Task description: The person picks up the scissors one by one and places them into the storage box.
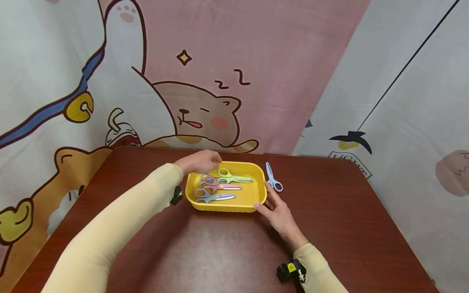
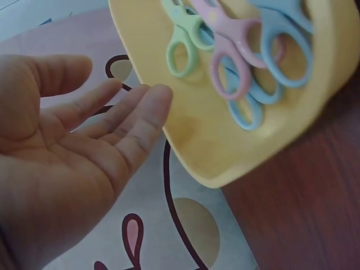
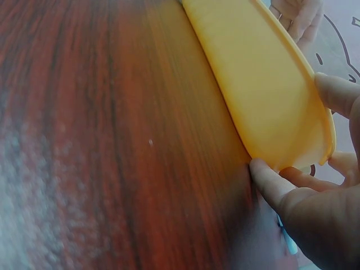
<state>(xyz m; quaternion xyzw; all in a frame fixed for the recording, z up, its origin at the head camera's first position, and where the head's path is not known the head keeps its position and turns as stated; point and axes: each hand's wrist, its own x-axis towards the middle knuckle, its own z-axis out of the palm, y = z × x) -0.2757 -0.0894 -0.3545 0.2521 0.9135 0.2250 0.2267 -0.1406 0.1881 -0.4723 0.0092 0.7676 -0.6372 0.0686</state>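
A yellow tray point(image 1: 243, 206) stands on the table with several pairs of scissors inside. Green scissors point(image 1: 234, 179) lie at the back, pink scissors point(image 1: 220, 186) in the middle, and blue-grey scissors point(image 1: 216, 197) at the front. Another blue pair point(image 2: 247, 107) is partly hidden under the pink one. My right hand point(image 1: 280, 217) grips the tray's front right corner, thumb on the rim, fingers against the side. At the back left rim is my left hand point(image 2: 84, 140), its fingers extended and holding nothing; whether its fingertips touch the rim is hard to tell.
Light blue scissors point(image 1: 272, 179) lie on the table just right of the tray, beyond my right hand. The brown wooden table point(image 1: 220, 252) ends at a cartoon-printed cloth point(image 1: 278, 81) behind it.
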